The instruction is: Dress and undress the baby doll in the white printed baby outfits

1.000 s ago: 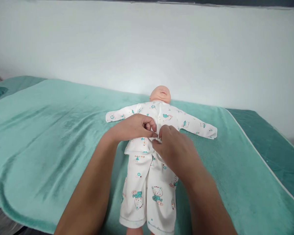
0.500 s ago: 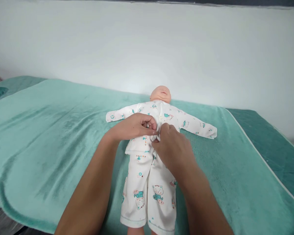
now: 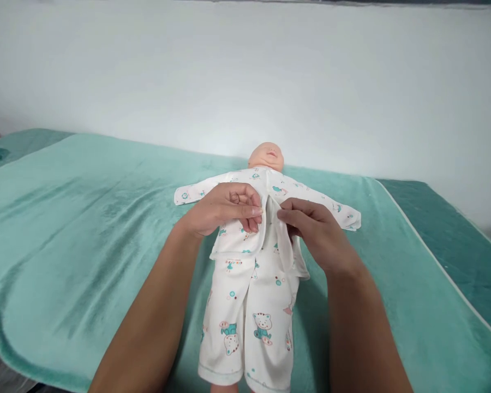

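A baby doll (image 3: pixel 267 155) lies on its back in a white printed shirt (image 3: pixel 238 240) and matching trousers (image 3: pixel 225 295). My left hand (image 3: pixel 233 210) pinches the shirt's left front edge between thumb and fingers, over the doll's belly. Opposite it, my right hand (image 3: pixel 306 221) grips the other front edge, lifting it so its plain inner side shows. Between the hands the shirt front is parted from the chest down, while the collar stays together. Both sleeves are spread out sideways. Below the trouser legs only a little of the doll's legs shows.
The doll rests on a light green plush blanket (image 3: pixel 85 218), with a darker green cover (image 3: pixel 442 229) beyond its piped right edge. Behind the doll's head rises a white wall (image 3: pixel 245 76). Grey floor (image 3: pixel 4 376) shows at the lower left.
My hands were close together at the shirt's middle. Now my right hand has moved right with its edge, and the lower shirt front has come apart. My left hand stays nearly in place.
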The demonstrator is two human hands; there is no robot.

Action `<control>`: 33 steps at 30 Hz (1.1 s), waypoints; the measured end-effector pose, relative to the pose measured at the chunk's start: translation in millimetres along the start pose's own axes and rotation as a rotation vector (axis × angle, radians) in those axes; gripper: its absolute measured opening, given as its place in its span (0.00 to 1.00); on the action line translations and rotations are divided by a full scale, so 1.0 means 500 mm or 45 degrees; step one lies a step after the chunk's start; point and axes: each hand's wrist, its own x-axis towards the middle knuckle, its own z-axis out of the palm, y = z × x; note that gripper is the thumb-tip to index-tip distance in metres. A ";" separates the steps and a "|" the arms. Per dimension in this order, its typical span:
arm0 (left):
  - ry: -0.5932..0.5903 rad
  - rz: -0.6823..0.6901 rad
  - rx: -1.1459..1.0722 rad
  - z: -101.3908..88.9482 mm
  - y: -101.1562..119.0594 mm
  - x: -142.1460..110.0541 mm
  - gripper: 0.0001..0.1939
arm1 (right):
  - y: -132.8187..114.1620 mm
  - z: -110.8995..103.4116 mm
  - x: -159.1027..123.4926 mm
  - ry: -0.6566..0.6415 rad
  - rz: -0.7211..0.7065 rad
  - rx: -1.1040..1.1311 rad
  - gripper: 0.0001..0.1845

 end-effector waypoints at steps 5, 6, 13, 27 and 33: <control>0.036 0.006 -0.086 0.017 -0.001 0.007 0.13 | 0.019 0.021 0.015 0.099 -0.051 0.307 0.14; 0.038 0.003 -0.084 0.019 -0.001 0.008 0.13 | 0.020 0.024 0.016 0.110 -0.054 0.320 0.13; 0.015 0.001 -0.057 0.011 -0.004 0.007 0.12 | 0.017 0.034 0.017 0.037 -0.010 0.261 0.14; -0.077 -0.015 -0.077 0.001 -0.009 0.008 0.11 | 0.020 0.037 0.018 0.038 -0.037 0.220 0.20; -0.131 -0.008 -0.049 0.001 -0.010 0.007 0.12 | 0.026 0.034 0.020 0.008 -0.068 0.357 0.13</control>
